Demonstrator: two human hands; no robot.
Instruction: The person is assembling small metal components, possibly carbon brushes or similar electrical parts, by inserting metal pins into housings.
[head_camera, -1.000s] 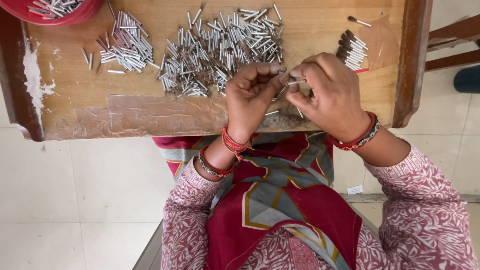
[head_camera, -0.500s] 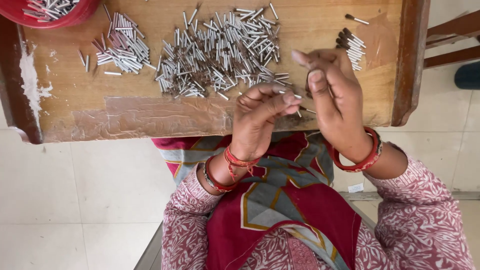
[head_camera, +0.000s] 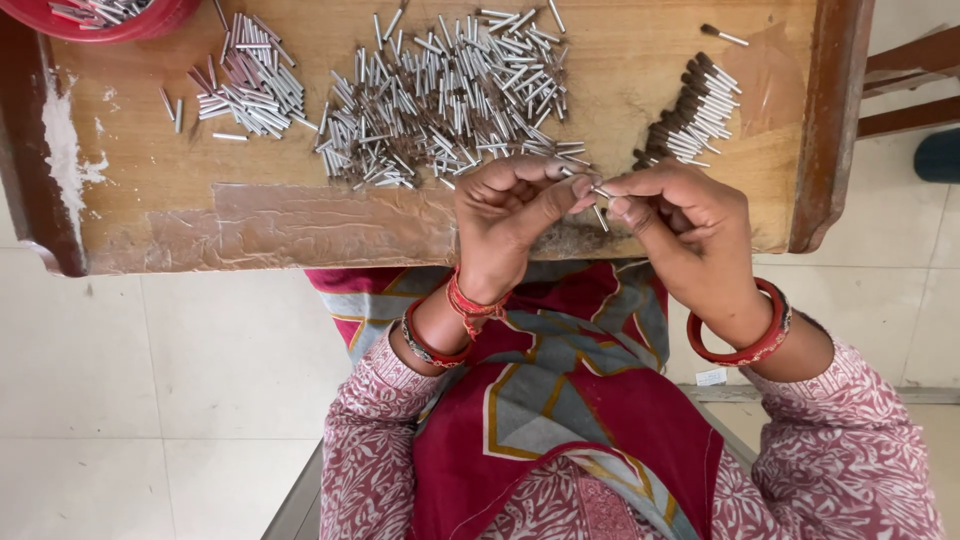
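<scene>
**Small tube pinched between two hands at a wooden tabletop**

A thin silver tube (head_camera: 598, 203) was held over the near edge of the tabletop (head_camera: 300, 215), pinched at one end between the thumb and fingers of the left hand (head_camera: 512, 215) and met at the other by the fingertips of the right hand (head_camera: 680, 222). Both hands were curled shut around the piece, touching one another at the fingertips. A second earlier they had been pressed close together higher up, against the main pile; half a second earlier the right hand had been raised with its fingers lifted, apart from the left. The hands had since been brought back together and lowered toward the tabletop's edge, which suggests a fresh piece had been taken up and was being worked.

A large heap of silver tubes (head_camera: 450, 95) was spread just beyond the hands, with a smaller heap (head_camera: 250, 90) lying to its left. At the right, a neat row of dark-tipped tubes (head_camera: 695, 115) was laid side by side, one stray dark-tipped tube (head_camera: 722, 35) apart from it. A red bowl (head_camera: 150, 22) holding more tubes was seen at the far left corner. Red bangles were worn on both wrists.
</scene>
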